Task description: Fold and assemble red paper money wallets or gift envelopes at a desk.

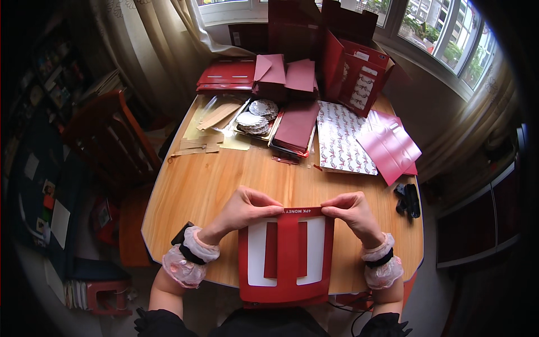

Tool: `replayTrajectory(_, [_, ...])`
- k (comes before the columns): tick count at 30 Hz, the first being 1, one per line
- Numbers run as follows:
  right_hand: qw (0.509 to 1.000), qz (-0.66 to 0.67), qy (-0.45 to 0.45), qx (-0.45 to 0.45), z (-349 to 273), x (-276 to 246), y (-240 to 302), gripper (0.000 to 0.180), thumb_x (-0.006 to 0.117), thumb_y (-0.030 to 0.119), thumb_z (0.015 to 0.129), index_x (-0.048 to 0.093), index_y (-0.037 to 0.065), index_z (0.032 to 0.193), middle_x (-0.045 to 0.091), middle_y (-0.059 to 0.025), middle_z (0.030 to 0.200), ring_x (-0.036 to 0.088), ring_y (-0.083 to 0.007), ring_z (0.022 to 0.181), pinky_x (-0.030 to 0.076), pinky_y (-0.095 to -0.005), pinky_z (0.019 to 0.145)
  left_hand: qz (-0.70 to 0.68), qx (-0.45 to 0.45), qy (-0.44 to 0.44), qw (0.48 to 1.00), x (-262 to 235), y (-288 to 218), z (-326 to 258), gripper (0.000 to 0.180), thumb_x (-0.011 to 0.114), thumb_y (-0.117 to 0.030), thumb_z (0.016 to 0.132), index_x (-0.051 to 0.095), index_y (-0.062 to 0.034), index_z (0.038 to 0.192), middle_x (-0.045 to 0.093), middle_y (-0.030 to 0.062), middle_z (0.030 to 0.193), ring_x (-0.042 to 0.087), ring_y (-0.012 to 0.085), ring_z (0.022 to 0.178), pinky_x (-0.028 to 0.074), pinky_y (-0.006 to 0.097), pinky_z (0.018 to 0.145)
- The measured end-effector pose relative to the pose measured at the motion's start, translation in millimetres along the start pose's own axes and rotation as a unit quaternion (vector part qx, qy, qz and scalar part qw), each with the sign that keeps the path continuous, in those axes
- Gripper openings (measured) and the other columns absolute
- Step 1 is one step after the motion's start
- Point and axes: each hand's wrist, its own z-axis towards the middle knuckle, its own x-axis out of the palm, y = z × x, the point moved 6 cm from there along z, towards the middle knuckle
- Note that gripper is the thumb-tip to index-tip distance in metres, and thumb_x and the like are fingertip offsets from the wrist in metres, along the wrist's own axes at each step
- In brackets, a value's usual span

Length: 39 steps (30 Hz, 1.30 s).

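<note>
A red cardboard package (289, 250) lies at the table's near edge, close to my body. Two long panels show white on its face, each with a darker red strip, and a red band runs between them. My left hand (247, 209) pinches the left end of the narrow flap along its far edge, thumb against fingers. At the other end of that flap, my right hand (349, 212) has the same pinch. The flap stands out toward the far side with pale print on it. Sheer ruffled cuffs with dark bands circle both wrists.
Across the far side lie pink-red card stacks (295, 126), round scalloped tags (252, 121), brown paper strips (196, 145), a patterned sheet (343, 140) and glossy pink sheets (391, 147). Behind them stands an open red box (356, 67). A black object (408, 199) sits by the right edge.
</note>
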Motion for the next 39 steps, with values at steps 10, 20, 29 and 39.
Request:
replayTrajectory(10, [0.994, 0.109, 0.006, 0.001, 4.3, 1.4, -1.1, 0.020, 0.075, 0.008, 0.090, 0.072, -0.004, 0.106, 0.074, -0.0062, 0.092, 0.067, -0.0100, 0.080, 0.055, -0.0241, 0.072, -0.027, 0.004, -0.023, 0.999, -11.0, 1.5, 0.9, 0.015, 0.077, -0.009, 0.087, 0.078, 0.0025, 0.097, 0.076, 0.0083, 0.086, 0.069, 0.0093, 0.075, 0.056, 0.022, 0.070])
replayTrajectory(20, [0.997, 0.056, 0.009, -0.048, 2.6, -0.7, 0.0, 0.015, 0.074, 0.007, 0.090, 0.072, -0.002, 0.102, 0.073, -0.0051, 0.088, 0.067, -0.0095, 0.078, 0.055, -0.0231, 0.070, -0.020, -0.003, -0.016, 1.000, -12.8, -1.8, 0.9, 0.015, 0.077, -0.009, 0.087, 0.077, 0.0032, 0.096, 0.076, 0.0087, 0.086, 0.070, 0.0096, 0.077, 0.057, 0.022, 0.071])
replayTrajectory(29, [0.994, 0.102, -0.003, -0.035, 3.3, 2.1, -7.5, 0.010, 0.071, 0.006, 0.092, 0.073, -0.002, 0.096, 0.072, -0.0047, 0.084, 0.064, -0.0082, 0.073, 0.052, -0.0226, 0.065, -0.022, -0.046, -0.007, 0.999, -13.0, 1.9, 1.0, 0.018, 0.077, -0.013, 0.087, 0.078, 0.0024, 0.095, 0.075, 0.0080, 0.085, 0.068, 0.0091, 0.075, 0.055, 0.023, 0.068])
replayTrajectory(39, [0.991, 0.120, -0.019, -0.052, 6.8, -6.7, -17.0, 0.006, 0.071, 0.005, 0.090, 0.069, 0.000, 0.095, 0.071, -0.0039, 0.086, 0.066, -0.0079, 0.075, 0.054, -0.0224, 0.069, -0.049, -0.064, 0.010, 0.997, -15.7, 9.9, 6.0, 0.021, 0.075, -0.016, 0.091, 0.077, 0.0018, 0.102, 0.075, 0.0066, 0.090, 0.067, 0.0086, 0.079, 0.054, 0.023, 0.072])
